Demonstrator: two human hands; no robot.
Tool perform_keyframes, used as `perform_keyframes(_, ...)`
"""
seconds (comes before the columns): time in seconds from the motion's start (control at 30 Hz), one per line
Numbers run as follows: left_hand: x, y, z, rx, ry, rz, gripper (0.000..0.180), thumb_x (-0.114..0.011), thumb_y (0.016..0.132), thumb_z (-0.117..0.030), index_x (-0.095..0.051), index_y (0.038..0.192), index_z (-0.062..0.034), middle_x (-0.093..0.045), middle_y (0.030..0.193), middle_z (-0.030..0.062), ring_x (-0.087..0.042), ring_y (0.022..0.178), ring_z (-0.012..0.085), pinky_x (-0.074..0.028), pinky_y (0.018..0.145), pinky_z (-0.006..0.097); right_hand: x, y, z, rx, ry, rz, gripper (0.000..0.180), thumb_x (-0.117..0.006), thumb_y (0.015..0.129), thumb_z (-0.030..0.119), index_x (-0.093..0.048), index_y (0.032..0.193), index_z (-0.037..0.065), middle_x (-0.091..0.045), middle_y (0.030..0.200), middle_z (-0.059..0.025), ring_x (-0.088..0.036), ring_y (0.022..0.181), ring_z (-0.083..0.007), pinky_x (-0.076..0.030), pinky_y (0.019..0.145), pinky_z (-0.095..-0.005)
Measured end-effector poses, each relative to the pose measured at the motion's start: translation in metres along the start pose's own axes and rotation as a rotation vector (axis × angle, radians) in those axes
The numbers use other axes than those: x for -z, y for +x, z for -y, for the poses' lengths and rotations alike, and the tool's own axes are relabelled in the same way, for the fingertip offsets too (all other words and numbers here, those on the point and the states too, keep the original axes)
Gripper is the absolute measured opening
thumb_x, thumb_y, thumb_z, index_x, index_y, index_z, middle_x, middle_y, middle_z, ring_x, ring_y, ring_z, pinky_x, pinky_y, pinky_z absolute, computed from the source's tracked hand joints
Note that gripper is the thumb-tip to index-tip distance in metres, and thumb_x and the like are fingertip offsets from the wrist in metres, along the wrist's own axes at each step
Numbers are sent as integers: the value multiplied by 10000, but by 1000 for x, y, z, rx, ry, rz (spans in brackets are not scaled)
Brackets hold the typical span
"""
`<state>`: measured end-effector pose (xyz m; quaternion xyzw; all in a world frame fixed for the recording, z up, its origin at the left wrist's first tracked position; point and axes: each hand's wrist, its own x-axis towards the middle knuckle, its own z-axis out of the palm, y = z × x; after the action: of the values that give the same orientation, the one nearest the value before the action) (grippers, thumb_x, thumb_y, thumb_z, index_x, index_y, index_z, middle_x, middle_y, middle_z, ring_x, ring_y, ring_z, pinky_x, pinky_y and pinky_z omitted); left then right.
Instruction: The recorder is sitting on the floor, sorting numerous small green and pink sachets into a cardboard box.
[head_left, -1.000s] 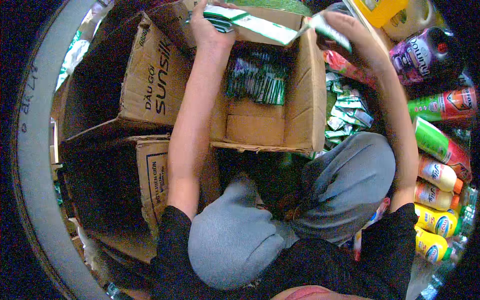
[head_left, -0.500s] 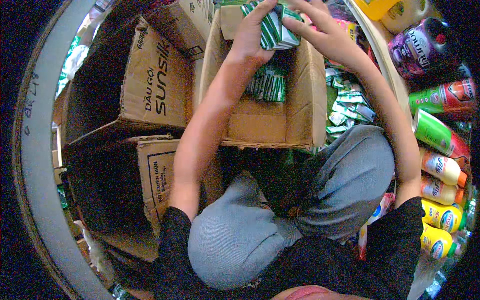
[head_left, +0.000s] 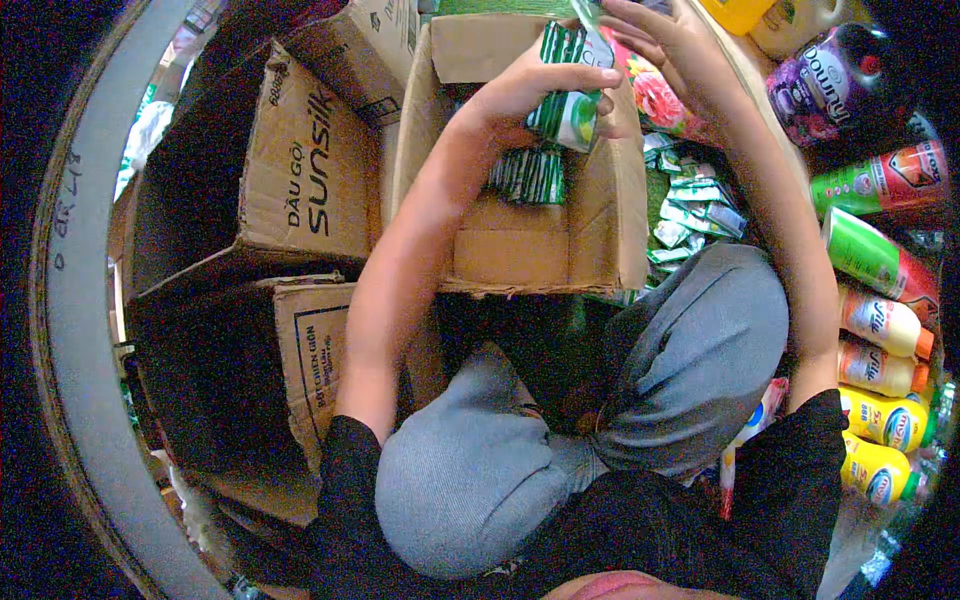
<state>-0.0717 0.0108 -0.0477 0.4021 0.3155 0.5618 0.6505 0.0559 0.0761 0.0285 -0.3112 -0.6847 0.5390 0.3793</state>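
Note:
My left hand (head_left: 535,85) grips a bundle of green and white sachets (head_left: 570,100) above an open cardboard box (head_left: 610,215). My right hand (head_left: 665,45) holds the top of the same bundle from the far side. More green sachets (head_left: 528,175) lie inside the box, below the bundle. I sit with my knees in grey trousers (head_left: 690,350) drawn up against the box's near wall.
Two more open cardboard boxes (head_left: 300,170) (head_left: 240,380) stand to the left. Loose green sachets (head_left: 695,215) lie on the floor right of the box. Bottles in yellow, orange, green and purple (head_left: 880,330) line the right side. A pale curved rim (head_left: 80,330) runs down the left.
Both hands came together from apart and now hold one bundle of sachets, drawn nearer over the box. The view has tilted slightly.

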Motion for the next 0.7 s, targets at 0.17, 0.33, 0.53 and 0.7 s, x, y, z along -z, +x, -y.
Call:
perform_keyframes(0.17, 0, -3, -6, 9, 75, -19, 249, -587, 739, -170, -514, 903, 1, -544, 705, 58, -545, 600, 133, -474, 550, 254, 15, 19, -20, -27, 510, 84, 518, -590, 753, 263, -386, 1167, 28, -527, 970, -67, -508, 797, -132, -391, 654, -216)
perform_keyframes(0.33, 0, -6, -4, -207, 54, -136, 278, -590, 742, -177, -489, 936, -5, -545, 734, 67, -540, 592, 136, -464, 534, 242, 8, 21, -15, 89, 452, -85, 442, -372, 850, 383, -485, 1044, 2, -564, 918, -42, -522, 789, -163, -373, 714, -253)
perform_keyframes(0.53, 7, 0, -12, -165, -386, -116, 223, -499, 832, -245, -504, 910, -37, -569, 763, 69, -572, 650, 165, -490, 569, 268, 24, 15, -15, -85, 224, 494, 568, -254, 854, 480, -477, 1100, 19, -545, 997, -91, -528, 846, -174, -383, 778, -303)
perform_keyframes(0.7, -6, -1, -11, -120, -355, -219, 236, -454, 844, -224, -502, 955, -21, -565, 810, 84, -573, 730, 170, -486, 638, 274, 0, -4, -11, -100, -64, 554, 475, -426, 836, 382, -422, 1159, 33, -529, 942, -114, -524, 832, -172, -426, 753, -329)
